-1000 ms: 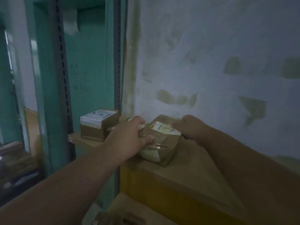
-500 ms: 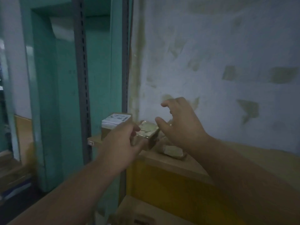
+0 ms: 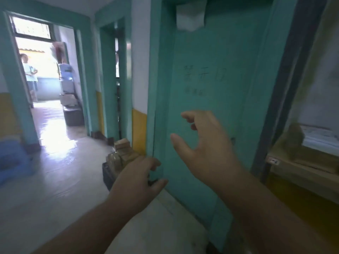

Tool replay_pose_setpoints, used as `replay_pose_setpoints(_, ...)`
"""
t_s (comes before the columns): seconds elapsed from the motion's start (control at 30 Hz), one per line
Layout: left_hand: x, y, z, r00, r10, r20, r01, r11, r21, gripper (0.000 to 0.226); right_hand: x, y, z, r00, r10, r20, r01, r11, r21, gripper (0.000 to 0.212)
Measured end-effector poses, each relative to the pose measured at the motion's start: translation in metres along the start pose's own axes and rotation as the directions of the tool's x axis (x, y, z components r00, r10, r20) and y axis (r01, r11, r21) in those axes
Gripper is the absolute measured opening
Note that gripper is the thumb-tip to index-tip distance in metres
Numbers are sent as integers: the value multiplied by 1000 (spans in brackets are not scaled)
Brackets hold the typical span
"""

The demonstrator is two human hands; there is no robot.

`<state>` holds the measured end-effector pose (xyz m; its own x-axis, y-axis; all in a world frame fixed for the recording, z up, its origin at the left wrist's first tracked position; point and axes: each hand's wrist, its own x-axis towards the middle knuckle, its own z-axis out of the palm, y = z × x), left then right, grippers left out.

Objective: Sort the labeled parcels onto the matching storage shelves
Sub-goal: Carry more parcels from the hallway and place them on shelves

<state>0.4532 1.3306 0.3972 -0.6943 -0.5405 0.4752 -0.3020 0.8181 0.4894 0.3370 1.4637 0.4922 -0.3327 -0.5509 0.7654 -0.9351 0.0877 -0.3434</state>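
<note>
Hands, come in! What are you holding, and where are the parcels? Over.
Left hand empty, right hand empty, fingers loose. Parcels stacked on floor ahead, by door. Nothing in the way.

Storeroom corridor indicated: teal door, tiled floor, parcels stacked on floor, shelf at right.

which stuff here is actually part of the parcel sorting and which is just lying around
Part of the job:
- parcel on the wooden shelf at the far right
- stack of parcels on the floor
- left hand and right hand, both empty

Just lying about:
- teal door
- blue bin
- person in the far doorway
</note>
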Motion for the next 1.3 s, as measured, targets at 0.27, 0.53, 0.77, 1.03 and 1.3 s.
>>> replay_pose_setpoints(0.27, 70, -171, -5, 974, -219, -54, 219, 976, -8, 35, 94, 22, 194, 993, -30, 118, 14, 991, 136, 41)
replay_pose_setpoints(0.53, 136, -361, -47, 870, -486, -78, 493, 859, 141, 37, 206, 8, 416, 942, -33, 335, -77, 947, 310, 43)
replay_pose_setpoints(0.77, 241, -541, -35, 867, -498, 7, 493, 860, 128, 40, 276, 31, 589, 929, 75, 361, -164, 961, 223, 45)
replay_pose_setpoints(1.03, 435, -647, 24, 879, -390, 275, 382, 920, 85, 34, 368, 129, 675, 906, 334, 259, -340, 940, -20, 45)
replay_pose_setpoints(1.3, 594, -739, 109, 841, -331, 428, 352, 935, 32, 35, 450, 243, 800, 864, 422, 276, -413, 906, -92, 48)
